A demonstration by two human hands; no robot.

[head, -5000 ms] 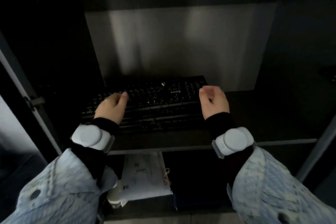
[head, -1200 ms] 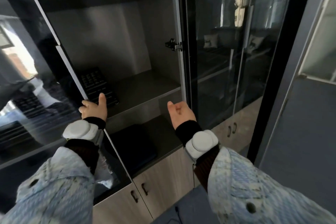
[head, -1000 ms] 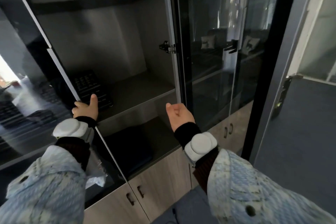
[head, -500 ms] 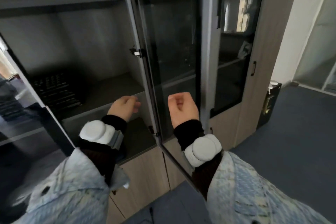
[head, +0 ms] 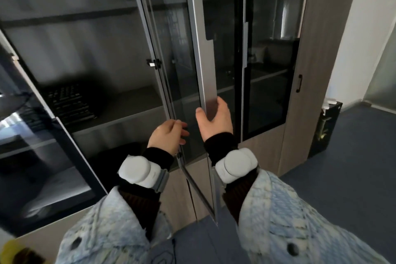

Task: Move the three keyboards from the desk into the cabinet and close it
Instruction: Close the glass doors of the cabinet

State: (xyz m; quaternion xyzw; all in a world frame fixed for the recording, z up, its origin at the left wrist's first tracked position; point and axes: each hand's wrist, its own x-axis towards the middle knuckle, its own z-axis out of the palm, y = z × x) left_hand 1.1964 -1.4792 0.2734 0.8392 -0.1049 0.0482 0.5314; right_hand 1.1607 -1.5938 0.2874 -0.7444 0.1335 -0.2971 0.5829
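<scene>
On the middle shelf point(head: 120, 111) of the open cabinet point(head: 70, 49), toward its left side, the black keyboards point(head: 68, 104) lay stacked in shadow; I could not count them. My right hand point(head: 214, 120) gripped the silver edge of the right glass door point(head: 203, 70), thumb on the near face and fingers wrapped round the far side, so it was clamped on the frame. That door stood ajar, swung out toward me, its lower corner hanging over the grey-blue carpet point(head: 342, 167). My left hand point(head: 167, 137) was just beside it, fingers loosely curled and narrow, their tips at the inner edge of the same door near a small hinge; I could not tell whether they touched it. The left glass door point(head: 42, 146) was also swung open, at the left of the view. White sensor bands point(head: 139, 169) sat on both wrists, above pale blue knitted sleeves point(head: 289, 221). Wood-grain lower cabinet doors point(head: 182, 195) showed beneath the glass section.
</scene>
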